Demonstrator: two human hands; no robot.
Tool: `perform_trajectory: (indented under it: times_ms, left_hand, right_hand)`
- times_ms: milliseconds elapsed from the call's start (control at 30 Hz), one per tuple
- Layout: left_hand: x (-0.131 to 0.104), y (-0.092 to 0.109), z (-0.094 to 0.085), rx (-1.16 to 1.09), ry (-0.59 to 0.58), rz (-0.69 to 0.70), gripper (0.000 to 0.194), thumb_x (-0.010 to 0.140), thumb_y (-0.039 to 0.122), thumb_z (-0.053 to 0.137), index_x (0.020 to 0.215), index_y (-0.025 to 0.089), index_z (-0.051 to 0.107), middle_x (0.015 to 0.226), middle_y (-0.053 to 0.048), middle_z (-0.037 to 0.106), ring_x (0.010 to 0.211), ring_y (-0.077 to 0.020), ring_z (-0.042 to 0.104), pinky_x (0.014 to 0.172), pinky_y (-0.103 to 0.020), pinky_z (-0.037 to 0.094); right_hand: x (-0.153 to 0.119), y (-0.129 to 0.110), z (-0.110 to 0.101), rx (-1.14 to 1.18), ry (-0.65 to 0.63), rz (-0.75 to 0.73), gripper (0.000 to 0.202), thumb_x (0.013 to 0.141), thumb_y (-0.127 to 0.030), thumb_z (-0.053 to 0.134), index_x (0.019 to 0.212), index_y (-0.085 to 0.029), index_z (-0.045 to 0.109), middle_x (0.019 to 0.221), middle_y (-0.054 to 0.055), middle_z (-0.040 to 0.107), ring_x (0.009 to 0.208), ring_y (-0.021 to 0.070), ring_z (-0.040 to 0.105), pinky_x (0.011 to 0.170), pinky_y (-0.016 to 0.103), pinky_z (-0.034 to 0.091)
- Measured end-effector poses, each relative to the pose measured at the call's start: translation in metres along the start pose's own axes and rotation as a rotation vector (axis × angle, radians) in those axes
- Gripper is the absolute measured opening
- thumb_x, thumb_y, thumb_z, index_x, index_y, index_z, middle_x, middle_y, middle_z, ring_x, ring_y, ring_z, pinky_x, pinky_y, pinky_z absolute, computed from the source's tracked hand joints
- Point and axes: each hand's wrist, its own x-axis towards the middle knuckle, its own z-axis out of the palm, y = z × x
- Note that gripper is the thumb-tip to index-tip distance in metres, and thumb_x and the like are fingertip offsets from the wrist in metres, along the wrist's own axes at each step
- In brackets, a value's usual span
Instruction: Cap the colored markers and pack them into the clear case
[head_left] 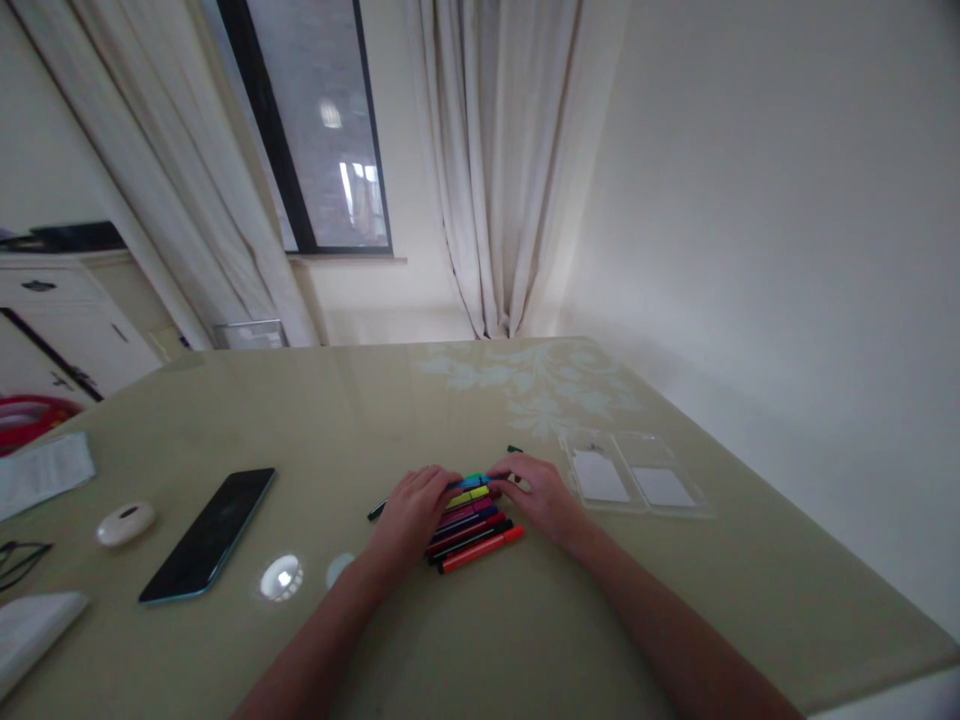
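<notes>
Several felt-tip markers lie side by side in a slanted row on the table. Nearest me is a red marker [481, 550], followed by dark, purple and yellow ones, the yellow marker [469, 497] close to the far end. My left hand [409, 512] has its fingers closed at the left end of a blue marker [471, 482]. At its other end, the thumb and fingers of my right hand [544, 495] pinch together. Something green shows just beyond the blue marker, partly hidden. Dark marker tips stick out past both hands.
An open transparent plastic case [637, 475] with white inserts lies to the right. On the left are a phone [210, 535], a white rounded case [126, 523], a pale packet [45, 472] and a white object [37, 630]. A wall borders the table's right side.
</notes>
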Motion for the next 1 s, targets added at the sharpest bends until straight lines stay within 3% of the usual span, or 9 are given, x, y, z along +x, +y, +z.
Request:
perform_trajectory:
  times_ms: [267,567,767,900,1000]
  left_hand:
    - [-0.0038,0.0012,0.0007,-0.125,0.032,0.029,0.026,0.106,0.030,0.047,0.109,0.023,0.072,0.101,-0.005,0.074,0.093,-0.0196,0.069,0.086,-0.031,0.053]
    - [-0.0051,0.0038,0.0002,-0.175,0.072,0.028,0.023,0.103,0.027,0.051,0.109,0.024,0.074,0.101,-0.003,0.076,0.090,-0.0177,0.072,0.081,-0.027,0.055]
    - [-0.0049,0.0026,0.0005,-0.174,0.039,0.030,0.022,0.103,0.026,0.052,0.107,0.023,0.073,0.102,-0.004,0.076,0.091,-0.0176,0.071,0.083,-0.027,0.054]
    - [-0.0043,0.0000,0.0021,-0.132,0.008,0.039,0.021,0.103,0.028,0.053,0.111,0.024,0.072,0.102,-0.004,0.075,0.091,-0.0183,0.070,0.084,-0.029,0.053]
    - [-0.0028,-0.0031,-0.0014,-0.025,0.003,0.013,0.017,0.100,0.030,0.058,0.107,0.024,0.073,0.099,-0.004,0.075,0.092,-0.0216,0.068,0.087,-0.034,0.051]
  right_hand:
    - [0.0007,0.0004,-0.0035,0.060,0.010,-0.068,0.029,0.100,-0.047,0.063,0.091,-0.022,0.076,0.085,0.004,0.077,0.080,0.0181,0.071,0.078,0.030,0.054]
    - [0.0005,-0.0018,-0.0001,0.112,0.048,-0.122,0.021,0.098,-0.039,0.068,0.089,-0.023,0.076,0.084,0.005,0.076,0.079,0.0180,0.070,0.077,0.030,0.055]
    - [-0.0022,-0.0001,0.0042,0.105,0.042,-0.127,0.019,0.098,-0.037,0.069,0.090,-0.022,0.076,0.085,0.005,0.077,0.079,0.0180,0.071,0.077,0.030,0.056]
    - [-0.0013,-0.0002,0.0025,0.060,0.020,-0.081,0.017,0.098,-0.036,0.068,0.091,-0.023,0.077,0.086,0.004,0.078,0.080,0.0184,0.072,0.077,0.030,0.056]
    - [0.0006,0.0051,-0.0033,-0.052,0.119,0.023,0.019,0.102,-0.033,0.060,0.102,-0.023,0.077,0.097,0.005,0.079,0.088,0.0202,0.073,0.082,0.032,0.056]
